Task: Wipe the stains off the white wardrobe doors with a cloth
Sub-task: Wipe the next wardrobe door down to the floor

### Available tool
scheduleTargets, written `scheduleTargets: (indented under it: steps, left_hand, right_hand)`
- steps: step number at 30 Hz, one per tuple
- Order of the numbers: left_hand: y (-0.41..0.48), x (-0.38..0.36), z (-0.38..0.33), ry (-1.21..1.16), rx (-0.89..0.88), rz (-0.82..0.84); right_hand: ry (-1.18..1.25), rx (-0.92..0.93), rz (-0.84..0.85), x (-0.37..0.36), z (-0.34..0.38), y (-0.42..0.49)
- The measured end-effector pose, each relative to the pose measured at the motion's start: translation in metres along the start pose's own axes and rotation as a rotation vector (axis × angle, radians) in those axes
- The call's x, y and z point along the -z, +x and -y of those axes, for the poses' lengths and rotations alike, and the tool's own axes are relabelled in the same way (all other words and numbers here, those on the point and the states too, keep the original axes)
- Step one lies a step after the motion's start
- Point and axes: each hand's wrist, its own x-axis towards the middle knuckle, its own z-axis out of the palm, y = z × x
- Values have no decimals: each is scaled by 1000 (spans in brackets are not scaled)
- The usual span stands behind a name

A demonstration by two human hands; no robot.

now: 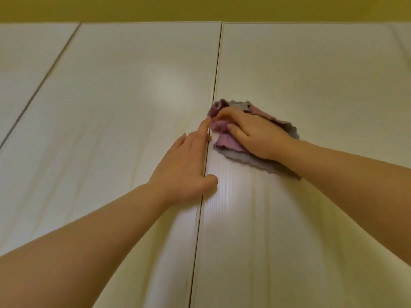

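Cloth point(224, 142) of purple and grey, bunched into a rumpled pad, lies pressed on the right door point(311, 74) of the white wardrobe, its left edge just beside the seam point(216, 74) that divides this panel from the middle door point(122, 130). The right hand point(255, 134) sits on top of it, fingers curled down into the folds and thumb tucked against the purple part, so the pad is gripped as well as pushed against the panel; grey edges stick out above the knuckles and below the wrist. The left hand point(186, 161) is spread on the middle door with fingers straight and holding nothing, the forefinger lying along the seam with its tip at the cloth's near edge, the thumb reaching across the seam onto the right door. The relation that counts is this: the cloth is on the right-hand side of the seam, just beyond the left fingertips and under the right palm, and its longer spread runs slantwise from upper left to lower right, across the upright grain of the door. The right hand is plainly the one to do the wiping, and the left looks to be bracing the neighbouring door. No stain can be made out on either panel, so how much remains to clean cannot be judged. Yellow wall point(200, 7) shows above the door tops.
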Motion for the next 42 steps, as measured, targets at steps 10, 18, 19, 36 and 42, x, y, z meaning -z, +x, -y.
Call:
scheduleTargets:
  steps: [10,18,19,36,42]
  left_hand:
    - [1,11,-7,416,-43,142]
    - [-8,20,-15,616,-3,363]
    - [-9,19,-18,626,14,385]
    - [-15,-2,-46,475,206,309]
    - [-17,-6,-49,511,230,287]
  right_hand:
    - [-191,-133,-85,-9,5,-31]
    - [-192,23,36,0,1,-49]
    - [-158,-73,-12,3,0,-49]
    - [-185,-164,5,-2,-8,-69]
    - [-308,-25,22,-10,9,-91]
